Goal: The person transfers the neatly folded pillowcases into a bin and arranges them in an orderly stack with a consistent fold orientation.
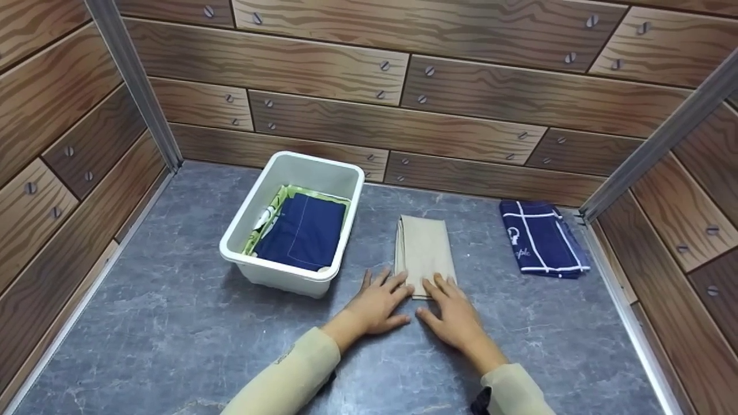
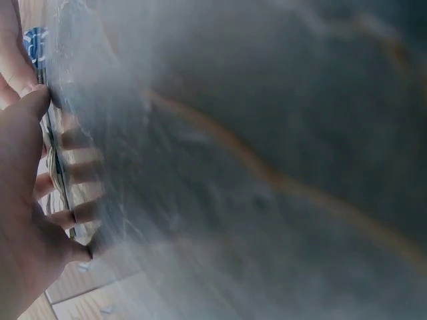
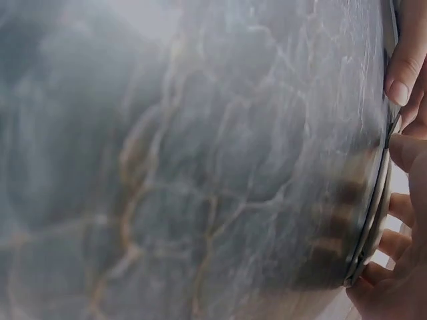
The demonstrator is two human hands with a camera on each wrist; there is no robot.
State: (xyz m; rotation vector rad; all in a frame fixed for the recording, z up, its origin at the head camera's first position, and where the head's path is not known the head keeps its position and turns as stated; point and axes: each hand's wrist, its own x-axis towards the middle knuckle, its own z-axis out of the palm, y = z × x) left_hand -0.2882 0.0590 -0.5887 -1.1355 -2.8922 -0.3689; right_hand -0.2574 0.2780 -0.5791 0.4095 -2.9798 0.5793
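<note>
A folded beige cloth [image 1: 426,245] lies flat on the grey marbled table, its long side running away from me. My left hand [image 1: 381,302] rests at its near left corner, fingers spread and fingertips on the fabric's edge. At the near right corner my right hand [image 1: 452,314] lies with fingers extended over the cloth. Both thumbs point toward each other just short of the near edge. In the right wrist view, the fingertips of the right hand [image 3: 400,247] meet the layered edge of the cloth. The left wrist view shows the left hand [image 2: 27,220] with its fingers apart beside the cloth.
Left of the cloth stands a white plastic bin [image 1: 242,259] holding folded navy fabric [image 1: 308,230] and green patterned fabric [image 1: 253,237]. A folded navy cloth with white lines [image 1: 542,239] lies at the right. Wood-patterned panels [image 1: 346,129] wall in the back and sides.
</note>
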